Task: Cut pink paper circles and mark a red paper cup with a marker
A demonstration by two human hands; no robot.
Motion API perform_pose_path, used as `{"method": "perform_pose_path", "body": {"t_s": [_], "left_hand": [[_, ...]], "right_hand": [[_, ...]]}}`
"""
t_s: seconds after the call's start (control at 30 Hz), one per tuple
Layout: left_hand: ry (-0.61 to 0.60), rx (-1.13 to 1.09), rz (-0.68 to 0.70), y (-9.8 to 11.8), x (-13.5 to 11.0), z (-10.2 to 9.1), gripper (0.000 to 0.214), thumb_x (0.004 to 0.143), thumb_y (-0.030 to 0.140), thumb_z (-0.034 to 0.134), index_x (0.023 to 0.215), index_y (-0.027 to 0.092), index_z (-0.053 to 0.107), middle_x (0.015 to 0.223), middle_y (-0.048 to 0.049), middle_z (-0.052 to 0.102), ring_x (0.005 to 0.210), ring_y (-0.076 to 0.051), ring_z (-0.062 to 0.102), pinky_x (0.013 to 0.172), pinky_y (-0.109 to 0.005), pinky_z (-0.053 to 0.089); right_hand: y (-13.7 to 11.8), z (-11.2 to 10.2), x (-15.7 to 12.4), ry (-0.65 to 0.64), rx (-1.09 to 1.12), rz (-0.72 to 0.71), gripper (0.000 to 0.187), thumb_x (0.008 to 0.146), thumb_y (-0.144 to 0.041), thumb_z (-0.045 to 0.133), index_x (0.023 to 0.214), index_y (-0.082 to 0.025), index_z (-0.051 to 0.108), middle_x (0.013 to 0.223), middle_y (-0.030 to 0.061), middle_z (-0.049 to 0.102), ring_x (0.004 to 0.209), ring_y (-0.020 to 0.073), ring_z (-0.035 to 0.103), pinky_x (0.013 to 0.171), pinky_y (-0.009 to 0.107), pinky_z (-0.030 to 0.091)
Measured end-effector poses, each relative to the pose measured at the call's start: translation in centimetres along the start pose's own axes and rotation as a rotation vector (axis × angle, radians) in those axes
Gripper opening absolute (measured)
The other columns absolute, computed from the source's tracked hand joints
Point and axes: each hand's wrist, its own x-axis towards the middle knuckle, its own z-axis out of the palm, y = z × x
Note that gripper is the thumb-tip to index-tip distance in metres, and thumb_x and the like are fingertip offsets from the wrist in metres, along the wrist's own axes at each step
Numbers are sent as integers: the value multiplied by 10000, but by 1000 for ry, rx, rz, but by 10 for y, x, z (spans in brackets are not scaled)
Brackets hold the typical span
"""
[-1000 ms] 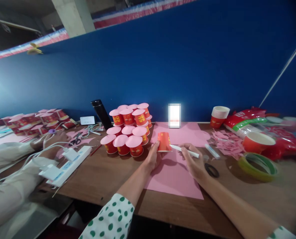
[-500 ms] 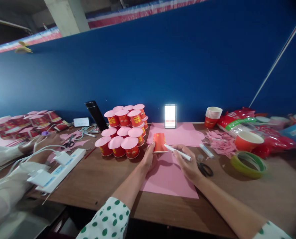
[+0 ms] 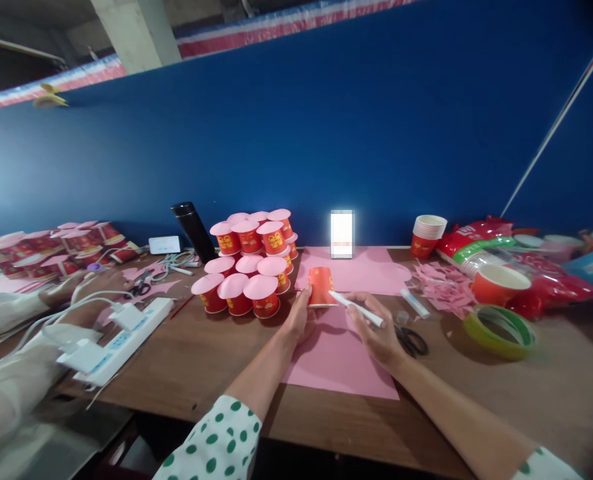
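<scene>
A red paper cup (image 3: 320, 286) stands upside down on a pink paper sheet (image 3: 341, 363) on the wooden table. My left hand (image 3: 299, 319) grips the cup from its left side. My right hand (image 3: 379, 333) holds a white pen (image 3: 356, 309) with its tip against the cup's lower right edge. Just left of the cup is a stack of red cups with pink paper tops (image 3: 249, 267).
Black scissors (image 3: 412, 341) and a glue stick (image 3: 415, 303) lie right of my hand, with pink scraps (image 3: 441, 283), a green tape roll (image 3: 500, 331), a cup stack (image 3: 426, 235) and red bags (image 3: 496, 247). A lit phone (image 3: 342, 233) leans on the blue wall. Another person's sleeve (image 3: 6, 353) and a power strip (image 3: 119, 340) are on the left.
The view has shifted slightly. My hands keep the cup and pen in nearly the same pose on the pink sheet.
</scene>
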Motion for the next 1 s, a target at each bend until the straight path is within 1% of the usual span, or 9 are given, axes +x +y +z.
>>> {"method": "perform_pose_path", "body": {"t_s": [0.13, 0.3, 0.57, 0.77, 1.0], "left_hand": [[4, 0, -3, 0, 0, 1, 285, 871, 373, 565, 1016, 146, 657, 1051, -122, 696, 1054, -246, 626, 993, -459, 458], [6, -7, 3, 1, -1, 2, 277, 856, 369, 592, 1009, 147, 658, 1023, -119, 703, 1048, -251, 630, 991, -470, 459], [2, -14, 8, 1, -2, 2, 295, 857, 371, 589, 1021, 134, 653, 1032, -129, 701, 1069, -257, 622, 991, -457, 463], [-9, -14, 8, 0, -1, 0, 313, 844, 380, 609, 1029, 131, 651, 1041, -128, 701, 1063, -261, 627, 988, -459, 468], [-16, 0, 17, -1, 1, -3, 312, 848, 390, 603, 1020, 135, 659, 1040, -126, 705, 1062, -260, 629, 998, -455, 463]], "right_hand": [[2, 0, 0, -1, -3, -16, 173, 859, -309, 567, 961, -214, 669, 853, 43, 696, 669, 166, 595, 556, 249, 453], [3, -1, 0, -3, -6, -28, 177, 862, -327, 564, 954, -215, 665, 857, 46, 693, 690, 177, 603, 574, 258, 462], [1, -1, 0, -7, -3, -40, 175, 876, -315, 546, 952, -207, 661, 839, 45, 682, 672, 164, 589, 594, 261, 469], [2, 0, 0, -7, -3, -27, 183, 880, -332, 543, 951, -206, 655, 814, 43, 678, 652, 161, 583, 558, 254, 459], [1, 0, 0, -7, 3, -21, 168, 871, -321, 551, 940, -203, 648, 813, 44, 671, 643, 159, 570, 556, 257, 453]]}}
